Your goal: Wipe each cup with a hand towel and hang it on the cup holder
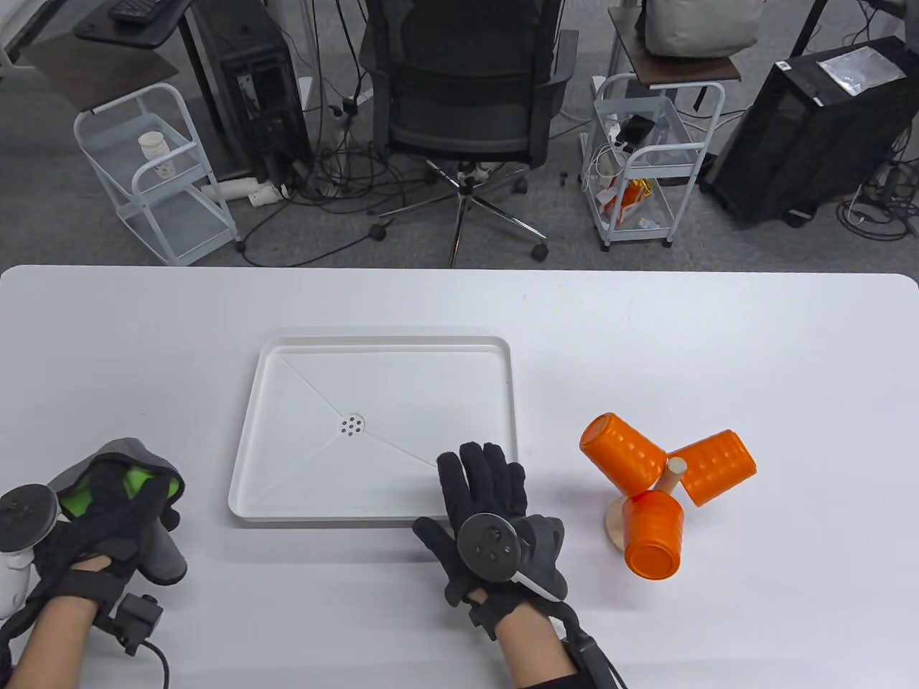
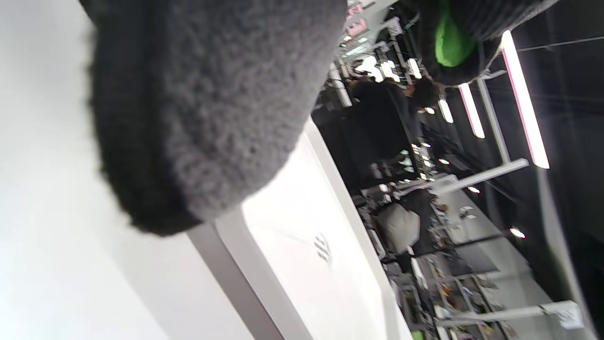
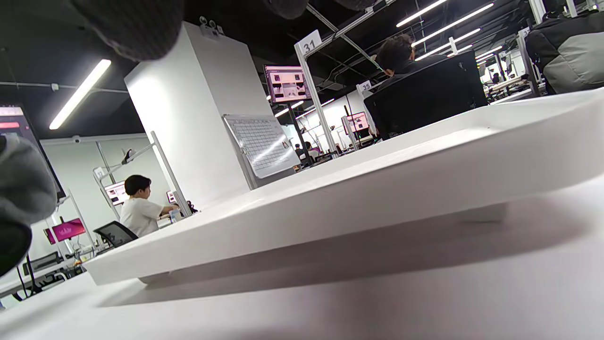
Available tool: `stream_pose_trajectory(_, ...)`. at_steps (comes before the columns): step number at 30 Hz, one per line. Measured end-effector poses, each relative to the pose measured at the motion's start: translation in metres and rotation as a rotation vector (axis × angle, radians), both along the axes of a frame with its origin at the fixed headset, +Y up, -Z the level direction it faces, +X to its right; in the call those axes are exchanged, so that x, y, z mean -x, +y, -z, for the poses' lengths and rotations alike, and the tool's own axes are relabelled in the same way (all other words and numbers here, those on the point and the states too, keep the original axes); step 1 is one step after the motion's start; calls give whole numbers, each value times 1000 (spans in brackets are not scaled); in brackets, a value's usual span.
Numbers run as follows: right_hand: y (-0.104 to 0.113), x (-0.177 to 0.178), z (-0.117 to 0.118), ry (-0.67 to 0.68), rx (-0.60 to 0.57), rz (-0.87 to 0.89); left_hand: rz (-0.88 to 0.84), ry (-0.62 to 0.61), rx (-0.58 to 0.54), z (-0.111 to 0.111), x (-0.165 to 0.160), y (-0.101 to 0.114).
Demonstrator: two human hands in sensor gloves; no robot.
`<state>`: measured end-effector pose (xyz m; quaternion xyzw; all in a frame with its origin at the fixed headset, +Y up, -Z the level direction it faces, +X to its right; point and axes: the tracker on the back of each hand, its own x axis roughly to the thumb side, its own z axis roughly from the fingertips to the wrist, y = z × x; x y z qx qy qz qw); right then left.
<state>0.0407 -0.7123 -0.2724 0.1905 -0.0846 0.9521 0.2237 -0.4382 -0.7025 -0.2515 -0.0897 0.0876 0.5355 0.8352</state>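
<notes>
left hand (image 1: 100,527): grips green cup (image 1: 133,482) wrapped in grey towel (image 1: 154,556), left of the tray (image 1: 287,506)
right hand (image 1: 488,517): flat, released, on tray's near rim
holder (image 1: 671,477): right of tray, three orange cups hung
advice: steady cup, rub towel round the inside

A tray (image 1: 373,430) lies mid-worktop (image 1: 646,323). Right of it stands the cup holder (image 1: 673,474) with three cups (image 1: 623,453) hung on it. At the worktop's left near corner, the left hand (image 1: 108,517) holds a cup (image 1: 133,482) wrapped in the towel (image 1: 154,552). The right hand (image 1: 488,509) lies over the tray's near right corner.
</notes>
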Motion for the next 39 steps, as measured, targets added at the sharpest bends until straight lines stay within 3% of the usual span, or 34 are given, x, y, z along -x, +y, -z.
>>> stream_pose_trajectory(6, 3, -6, -1, -6, 3, 65, -61, 66, 100, -1, 18, -7)
stream_pose_trajectory(19, 4, -9, -3, -5, 17, 120, -5, 50, 321, -8, 39, -13)
stream_pose_trajectory(25, 4, -9, -2, -9, 18, 123, -24, 92, 297, -11, 48, -9)
stream_pose_trajectory(32, 2, -10, -2, -14, 34, 123, 179, 188, 319, -16, 53, 11)
stream_pose_trajectory(39, 1, -9, -2, -10, 42, 124, 570, 198, 295, -18, 45, 44)
